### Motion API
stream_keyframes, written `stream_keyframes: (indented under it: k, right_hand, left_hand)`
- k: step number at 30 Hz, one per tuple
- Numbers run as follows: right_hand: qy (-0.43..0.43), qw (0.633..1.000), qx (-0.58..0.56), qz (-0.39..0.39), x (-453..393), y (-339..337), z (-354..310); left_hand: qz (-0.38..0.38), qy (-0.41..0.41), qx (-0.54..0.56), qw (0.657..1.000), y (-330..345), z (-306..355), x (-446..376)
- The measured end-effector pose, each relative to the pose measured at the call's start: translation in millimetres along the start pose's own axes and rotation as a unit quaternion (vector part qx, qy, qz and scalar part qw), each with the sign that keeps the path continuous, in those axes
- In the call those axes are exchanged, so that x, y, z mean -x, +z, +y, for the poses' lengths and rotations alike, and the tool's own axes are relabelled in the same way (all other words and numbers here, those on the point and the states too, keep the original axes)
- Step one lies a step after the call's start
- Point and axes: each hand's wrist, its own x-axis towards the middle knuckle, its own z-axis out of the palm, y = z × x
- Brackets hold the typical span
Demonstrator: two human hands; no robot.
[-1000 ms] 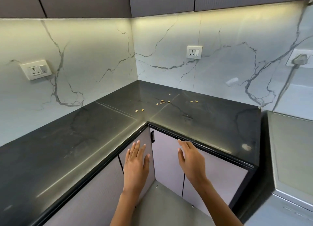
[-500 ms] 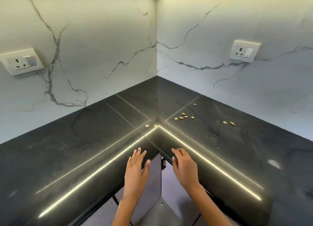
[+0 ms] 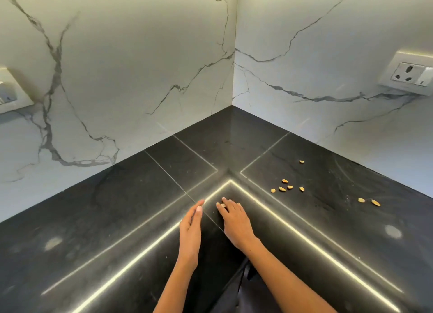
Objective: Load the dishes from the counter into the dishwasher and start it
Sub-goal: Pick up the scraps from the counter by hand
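No dish and no dishwasher is in view. The black stone counter [image 3: 145,195] fills the lower frame, meeting in an inner corner under marble walls. My right hand [image 3: 235,223] lies palm down on the counter, its fingertips on a small tan seed [image 3: 223,205] at the lit corner line. My left hand [image 3: 191,233] stands on its edge just left of it, fingers straight and together, palm turned toward the right hand, holding nothing.
Several more tan seeds [image 3: 287,187] lie scattered on the right part of the counter, two further right [image 3: 369,201]. Wall sockets sit at the right [image 3: 410,76] and far left [image 3: 9,97]. A pale smudge [image 3: 393,232] marks the counter's right side.
The view has moved in over the counter; the cabinet doors dropped out of sight. Both hands went forward from the counter's edge onto its top, the right fingertips reaching the nearest seeds.
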Motion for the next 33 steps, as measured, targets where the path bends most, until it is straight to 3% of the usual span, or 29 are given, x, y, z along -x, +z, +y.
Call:
stream_keyframes:
  k: [6,22,25,29,33]
  right_hand:
    - [0.021,0.999,-0.024,0.023,-5,4,6]
    - [-0.015,0.997,-0.065,0.042,-36,-10,48]
    - [0.000,0.983,-0.157,0.092,-35,-27,33]
    - [-0.046,0.959,-0.237,0.145,-24,-49,11]
    - [0.075,0.962,-0.185,0.184,-8,-33,42]
  left_hand:
    - [-0.039,-0.083,0.158,0.983,3,-6,-33]
    - [-0.029,-0.220,0.327,0.918,55,-24,-75]
    - [-0.022,-0.250,0.387,0.887,65,-23,-77]
    - [-0.021,-0.297,0.471,0.830,71,-17,-79]
    - [-0.005,-0.291,0.471,0.833,59,-17,-84]
